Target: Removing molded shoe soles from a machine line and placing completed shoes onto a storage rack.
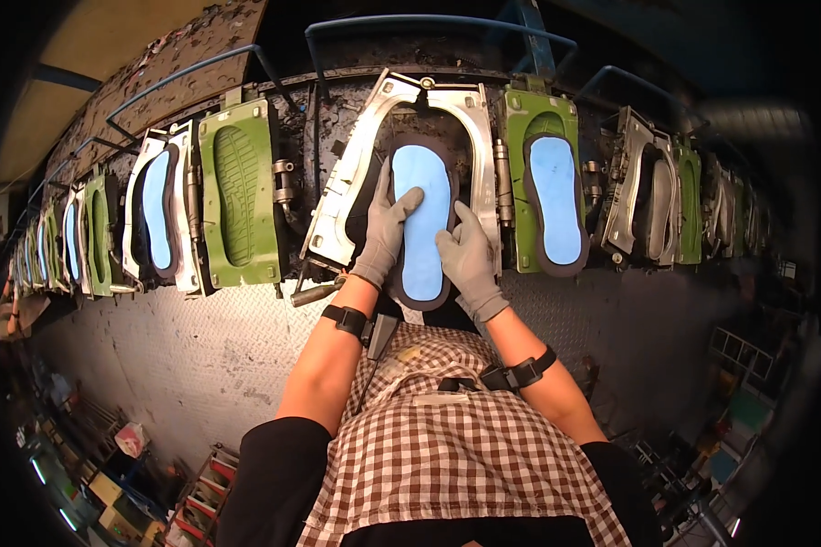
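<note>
A blue shoe sole piece with a dark rim (424, 242) is held between my two grey-gloved hands, in front of an open silver mould frame (342, 196). My left hand (388, 228) grips its left edge, thumb lying across the blue face. On the lower right edge, my right hand (470, 255) has its fingers closed round the rim. Just to the right, a second blue sole piece (555, 196) lies against a green mould plate (526, 109). Left of the frame stands another green mould plate (237, 191) with a ridged sole-shaped hollow.
A row of similar moulds curves away on both sides, among them a silver frame with a blue sole (158, 210) and one with a grey sole shape (659, 210). Blue pipe rails (438, 18) run behind. Below lies a metal tread-plate floor (219, 356); a red rack (205, 497) stands lower left.
</note>
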### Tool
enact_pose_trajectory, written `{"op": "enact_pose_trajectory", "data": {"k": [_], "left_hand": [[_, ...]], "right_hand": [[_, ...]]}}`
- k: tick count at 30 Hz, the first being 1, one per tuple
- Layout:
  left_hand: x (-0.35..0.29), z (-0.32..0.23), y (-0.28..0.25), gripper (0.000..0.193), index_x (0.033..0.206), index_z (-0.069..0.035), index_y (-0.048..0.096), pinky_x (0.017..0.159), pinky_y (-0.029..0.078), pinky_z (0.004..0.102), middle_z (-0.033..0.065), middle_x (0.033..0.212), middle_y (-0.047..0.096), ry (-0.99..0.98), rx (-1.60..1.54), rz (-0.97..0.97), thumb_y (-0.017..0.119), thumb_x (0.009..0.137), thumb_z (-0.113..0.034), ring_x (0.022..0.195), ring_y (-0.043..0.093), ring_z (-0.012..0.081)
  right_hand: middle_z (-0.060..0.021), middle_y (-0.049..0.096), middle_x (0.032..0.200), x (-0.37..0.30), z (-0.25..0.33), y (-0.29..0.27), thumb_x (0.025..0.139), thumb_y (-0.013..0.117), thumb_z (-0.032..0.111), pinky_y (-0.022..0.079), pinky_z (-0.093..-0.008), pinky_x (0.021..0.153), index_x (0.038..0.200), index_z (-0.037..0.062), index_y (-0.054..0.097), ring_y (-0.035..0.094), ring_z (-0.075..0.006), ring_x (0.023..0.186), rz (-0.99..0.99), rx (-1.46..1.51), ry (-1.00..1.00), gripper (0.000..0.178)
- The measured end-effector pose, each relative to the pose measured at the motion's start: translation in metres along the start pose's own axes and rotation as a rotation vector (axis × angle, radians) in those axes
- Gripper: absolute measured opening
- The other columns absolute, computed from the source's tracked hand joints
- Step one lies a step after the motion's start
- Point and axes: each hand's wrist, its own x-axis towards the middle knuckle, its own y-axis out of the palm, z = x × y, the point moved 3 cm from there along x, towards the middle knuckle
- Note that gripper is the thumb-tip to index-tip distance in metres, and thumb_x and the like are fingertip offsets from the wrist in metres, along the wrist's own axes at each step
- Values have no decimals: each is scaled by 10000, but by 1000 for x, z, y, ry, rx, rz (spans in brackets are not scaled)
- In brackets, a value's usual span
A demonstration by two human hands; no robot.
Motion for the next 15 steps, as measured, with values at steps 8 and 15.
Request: {"op": "enact_pose_trajectory", "data": {"k": [8,15], "left_hand": [[68,-4,28,904,1634,-76,269,978,546,342,168,1391,592,90,-16,61,765,883,-151,1149,627,233],[46,-6,58,827,1597,-21,268,1050,479,368,220,1422,548,128,263,-150,663,971,-388,1238,581,283]], "right_hand": [[-143,716,935,55,33,-29,900,591,195,543,-484,832,1467,112,520,701,-359,885,-102,-433,-123,578],[-212,659,1303,68,42,-60,914,543,219,529,-506,959,1485,172,519,678,-420,1078,23,-480,-217,573]]}}
